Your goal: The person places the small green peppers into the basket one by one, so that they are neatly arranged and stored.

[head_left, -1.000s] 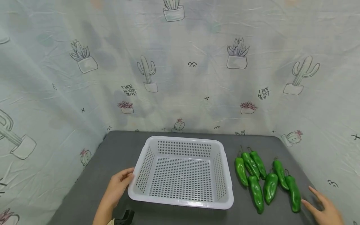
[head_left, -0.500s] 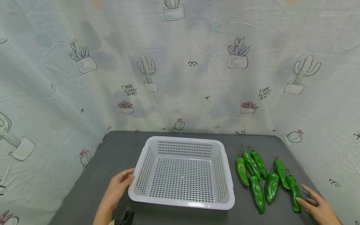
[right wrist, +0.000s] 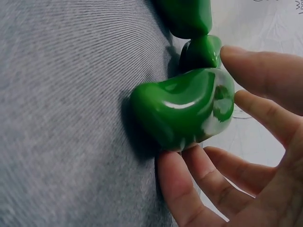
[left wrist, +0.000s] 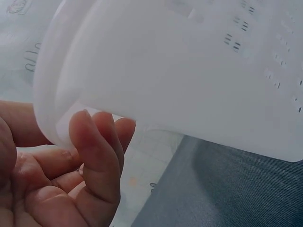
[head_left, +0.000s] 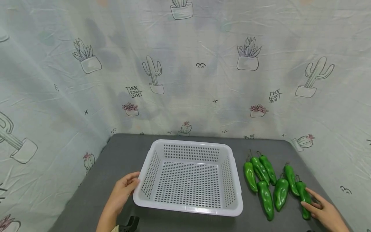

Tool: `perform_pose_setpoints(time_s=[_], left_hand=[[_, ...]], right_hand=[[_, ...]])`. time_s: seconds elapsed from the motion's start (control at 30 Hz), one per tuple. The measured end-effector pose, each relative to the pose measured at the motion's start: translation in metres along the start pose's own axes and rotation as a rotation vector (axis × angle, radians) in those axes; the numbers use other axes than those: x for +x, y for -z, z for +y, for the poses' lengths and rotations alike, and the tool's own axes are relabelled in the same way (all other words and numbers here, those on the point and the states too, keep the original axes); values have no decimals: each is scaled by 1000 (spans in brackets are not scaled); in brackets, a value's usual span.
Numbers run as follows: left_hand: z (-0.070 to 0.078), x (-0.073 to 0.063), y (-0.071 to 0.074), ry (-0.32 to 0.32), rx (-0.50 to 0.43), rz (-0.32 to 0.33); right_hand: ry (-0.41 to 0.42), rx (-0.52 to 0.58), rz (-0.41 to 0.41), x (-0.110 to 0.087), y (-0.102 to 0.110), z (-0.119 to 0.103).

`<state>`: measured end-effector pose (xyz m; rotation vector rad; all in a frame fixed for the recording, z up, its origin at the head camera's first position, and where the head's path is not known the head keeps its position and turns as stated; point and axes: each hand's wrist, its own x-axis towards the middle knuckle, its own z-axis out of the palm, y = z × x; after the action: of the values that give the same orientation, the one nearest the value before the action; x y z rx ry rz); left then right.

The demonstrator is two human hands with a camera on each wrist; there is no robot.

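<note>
A white plastic basket (head_left: 186, 211) with slotted walls stands on the dark table. My left hand (head_left: 124, 190) holds its left rim at the near corner; in the left wrist view, curled fingers (left wrist: 97, 146) lie against the basket wall (left wrist: 156, 80). At the far right, my right hand (head_left: 324, 209) reaches around a glossy green pepper (head_left: 303, 195). In the right wrist view, fingertips (right wrist: 173, 163) touch the side of this pepper (right wrist: 175, 104), while the thumb is spread beyond its other side. The pepper lies on the table.
Several more green peppers (head_left: 265, 199) lie between the basket and my right hand, some touching one another. A pale cloth printed with cacti (head_left: 188, 80) hangs behind and along both sides of the table (head_left: 127, 151).
My right hand has moved left onto the rightmost pepper, its fingers now around it. My left hand has stayed at the basket rim. The head view has shifted slightly.
</note>
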<state>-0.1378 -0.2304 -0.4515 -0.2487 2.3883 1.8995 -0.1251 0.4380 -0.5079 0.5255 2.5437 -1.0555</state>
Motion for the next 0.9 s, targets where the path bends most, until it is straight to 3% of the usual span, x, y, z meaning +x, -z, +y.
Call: perform_pose_setpoints(time_s=[0.37, 0.63, 0.9], left_hand=[[1, 1, 0, 17, -10, -2], [2, 1, -1, 19, -11, -4], [1, 2, 0, 17, -15, -9]], right_hand=[[99, -120, -28, 7, 4, -4], [150, -129, -53, 6, 5, -11], [283, -232, 10, 9, 7, -11]])
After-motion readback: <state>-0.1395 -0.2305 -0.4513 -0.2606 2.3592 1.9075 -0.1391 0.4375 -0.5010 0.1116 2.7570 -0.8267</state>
